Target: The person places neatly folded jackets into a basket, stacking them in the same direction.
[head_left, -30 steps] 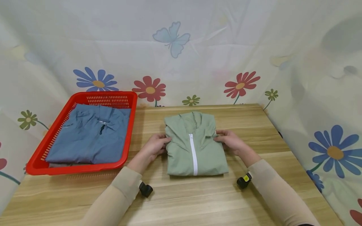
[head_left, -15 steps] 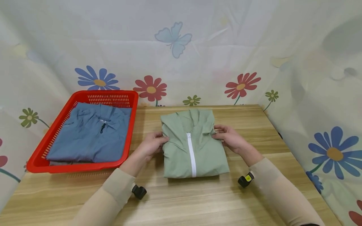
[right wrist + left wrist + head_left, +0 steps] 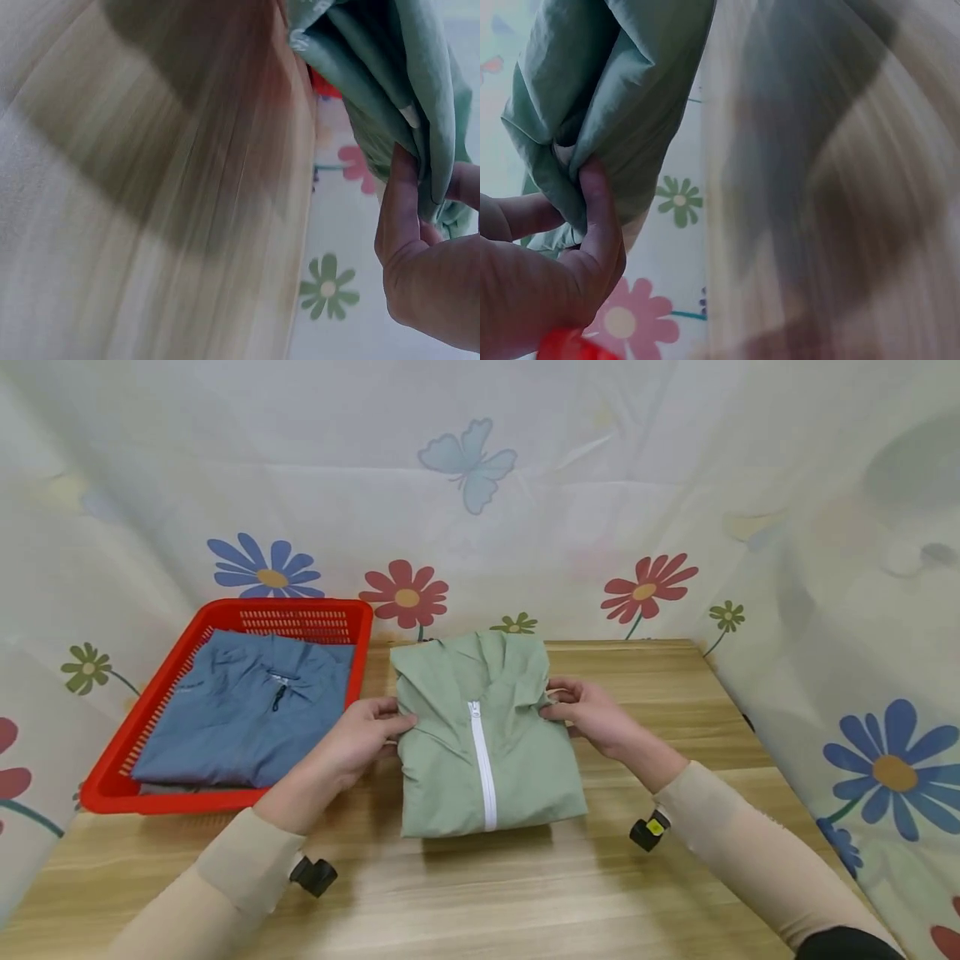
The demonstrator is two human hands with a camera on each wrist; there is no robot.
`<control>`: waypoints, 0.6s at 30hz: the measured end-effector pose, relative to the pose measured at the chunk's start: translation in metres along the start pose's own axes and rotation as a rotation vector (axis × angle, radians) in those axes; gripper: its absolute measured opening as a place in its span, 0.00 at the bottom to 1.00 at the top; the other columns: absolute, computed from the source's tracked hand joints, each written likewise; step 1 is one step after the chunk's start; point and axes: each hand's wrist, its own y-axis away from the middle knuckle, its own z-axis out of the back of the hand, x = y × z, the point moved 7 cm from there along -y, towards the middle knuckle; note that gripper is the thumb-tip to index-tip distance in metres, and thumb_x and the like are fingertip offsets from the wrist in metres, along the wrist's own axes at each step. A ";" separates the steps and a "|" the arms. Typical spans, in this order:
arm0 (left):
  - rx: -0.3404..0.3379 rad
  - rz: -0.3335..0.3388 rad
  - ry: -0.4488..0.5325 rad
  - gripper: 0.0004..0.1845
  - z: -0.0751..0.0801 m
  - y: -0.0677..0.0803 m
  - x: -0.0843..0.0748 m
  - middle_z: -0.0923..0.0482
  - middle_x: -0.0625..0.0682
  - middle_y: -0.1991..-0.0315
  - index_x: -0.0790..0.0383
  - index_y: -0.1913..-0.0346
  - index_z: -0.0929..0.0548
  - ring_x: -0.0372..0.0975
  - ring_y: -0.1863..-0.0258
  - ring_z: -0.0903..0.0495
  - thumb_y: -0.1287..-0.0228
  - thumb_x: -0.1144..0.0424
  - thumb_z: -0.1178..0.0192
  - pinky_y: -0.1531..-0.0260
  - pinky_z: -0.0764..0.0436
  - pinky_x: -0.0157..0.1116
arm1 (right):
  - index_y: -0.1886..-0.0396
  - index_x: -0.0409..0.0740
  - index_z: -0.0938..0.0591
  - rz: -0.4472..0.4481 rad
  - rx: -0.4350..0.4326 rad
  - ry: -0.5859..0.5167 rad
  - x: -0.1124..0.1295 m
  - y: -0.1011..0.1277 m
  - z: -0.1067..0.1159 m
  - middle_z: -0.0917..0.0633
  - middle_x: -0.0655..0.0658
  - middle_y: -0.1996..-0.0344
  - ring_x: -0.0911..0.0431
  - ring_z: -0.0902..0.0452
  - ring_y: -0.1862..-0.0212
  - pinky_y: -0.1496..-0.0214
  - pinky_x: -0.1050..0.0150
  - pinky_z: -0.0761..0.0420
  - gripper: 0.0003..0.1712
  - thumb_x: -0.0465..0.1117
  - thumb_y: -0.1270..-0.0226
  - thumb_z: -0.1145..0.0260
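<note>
A folded light green jacket [image 3: 450,777] with a white zipper is held above the table between both hands, its collar towards the back. My left hand [image 3: 358,737] pinches its left edge, thumb on top and fingers beneath. On the opposite edge, my right hand [image 3: 592,717] grips the cloth in the same way. The left wrist view shows fingers and thumb closed on the layered folds of the jacket [image 3: 637,112]. Similar folds of the jacket [image 3: 375,82] sit between thumb and fingers in the right wrist view.
At the left stands a red plastic basket [image 3: 362,652] with a folded blue garment [image 3: 240,718] in it; another layer shows beneath. The wooden table [image 3: 525,893] ends at a flower-printed curtain [image 3: 570,527] at the back and right.
The green jacket has been raised off the table and moved left, towards the basket. Both hands have travelled with it, keeping their hold on its two edges.
</note>
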 end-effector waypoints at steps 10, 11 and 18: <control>0.073 -0.008 -0.066 0.28 0.021 0.017 -0.017 0.26 0.64 0.37 0.76 0.27 0.36 0.41 0.53 0.17 0.21 0.64 0.45 0.50 0.16 0.37 | 0.28 0.32 0.31 0.002 -0.004 0.047 0.025 -0.004 -0.019 0.19 0.38 0.46 0.53 0.19 0.51 0.54 0.57 0.15 0.32 0.32 0.30 0.34; 0.078 -0.001 -0.069 0.29 0.023 0.017 -0.017 0.27 0.64 0.36 0.76 0.26 0.37 0.41 0.51 0.17 0.21 0.64 0.45 0.50 0.17 0.37 | 0.29 0.33 0.31 0.001 -0.007 0.054 0.026 -0.005 -0.021 0.19 0.38 0.47 0.53 0.19 0.51 0.55 0.58 0.15 0.32 0.32 0.30 0.34; 0.151 0.001 -0.071 0.32 0.041 0.020 -0.023 0.33 0.66 0.32 0.76 0.23 0.44 0.42 0.46 0.20 0.19 0.63 0.47 0.46 0.18 0.37 | 0.30 0.32 0.30 0.005 -0.009 0.088 0.035 -0.011 -0.032 0.19 0.40 0.51 0.52 0.20 0.54 0.59 0.58 0.16 0.31 0.31 0.31 0.34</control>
